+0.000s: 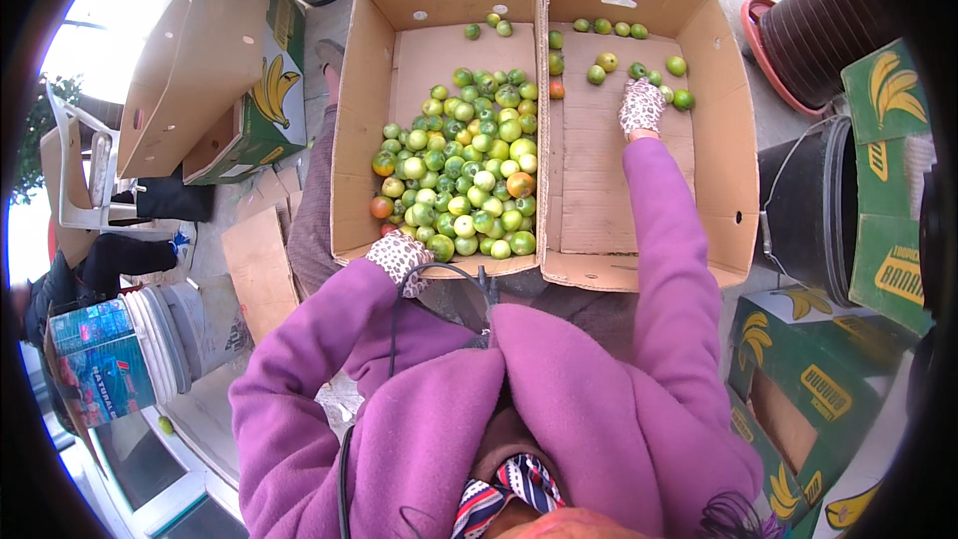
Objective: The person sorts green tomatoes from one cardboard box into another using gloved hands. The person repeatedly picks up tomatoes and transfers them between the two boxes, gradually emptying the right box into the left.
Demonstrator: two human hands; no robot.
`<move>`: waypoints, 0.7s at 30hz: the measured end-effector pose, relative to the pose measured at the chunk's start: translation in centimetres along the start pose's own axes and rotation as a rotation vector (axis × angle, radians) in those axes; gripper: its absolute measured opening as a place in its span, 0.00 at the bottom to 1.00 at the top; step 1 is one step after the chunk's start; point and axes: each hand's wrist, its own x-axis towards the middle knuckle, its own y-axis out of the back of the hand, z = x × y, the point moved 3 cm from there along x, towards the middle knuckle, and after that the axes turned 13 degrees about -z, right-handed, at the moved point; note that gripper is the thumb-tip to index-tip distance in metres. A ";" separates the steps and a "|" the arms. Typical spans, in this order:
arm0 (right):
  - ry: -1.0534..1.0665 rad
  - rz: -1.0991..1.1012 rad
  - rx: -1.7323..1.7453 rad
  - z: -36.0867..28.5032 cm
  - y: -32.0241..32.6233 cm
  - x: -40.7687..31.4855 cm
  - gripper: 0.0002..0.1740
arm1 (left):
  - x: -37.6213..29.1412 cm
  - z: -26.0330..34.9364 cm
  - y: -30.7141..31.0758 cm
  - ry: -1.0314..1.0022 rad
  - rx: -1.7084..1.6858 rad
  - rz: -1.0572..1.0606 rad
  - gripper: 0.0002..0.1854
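Two open cardboard boxes stand side by side before me. The left box (426,45) holds a large heap of mostly green tomatoes (464,165), a few of them orange or red. In the right box (599,195), several tomatoes (607,61) lie spread over the far part of the bottom. My left hand (403,260), in a spotted glove, is at the near rim of the left box, beside the heap. My right hand (642,108), also gloved, reaches down into the right box among green tomatoes. Its fingertips are partly hidden, and whether it grips one is unclear.
Banana cartons (281,90) stand at the left, with more banana cartons (793,397) at the right. A black bucket (804,202) and a brown ribbed pot (823,30) are beyond the right box. Flattened cardboard (258,262), stacked buckets (161,344) and another person's leg (135,258) are left.
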 end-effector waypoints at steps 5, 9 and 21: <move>-0.131 -0.113 -0.065 1.9 -0.8 1.5 0.10 | 0.3 0.4 0.2 -0.007 0.063 -0.051 0.22; -0.183 -0.225 -0.056 2.6 -0.9 1.7 0.10 | 0.0 0.5 0.6 -0.018 0.030 -0.051 0.20; -0.146 -0.238 0.076 6.1 -2.4 -3.5 0.22 | -0.7 0.7 2.0 -0.024 -0.095 -0.018 0.15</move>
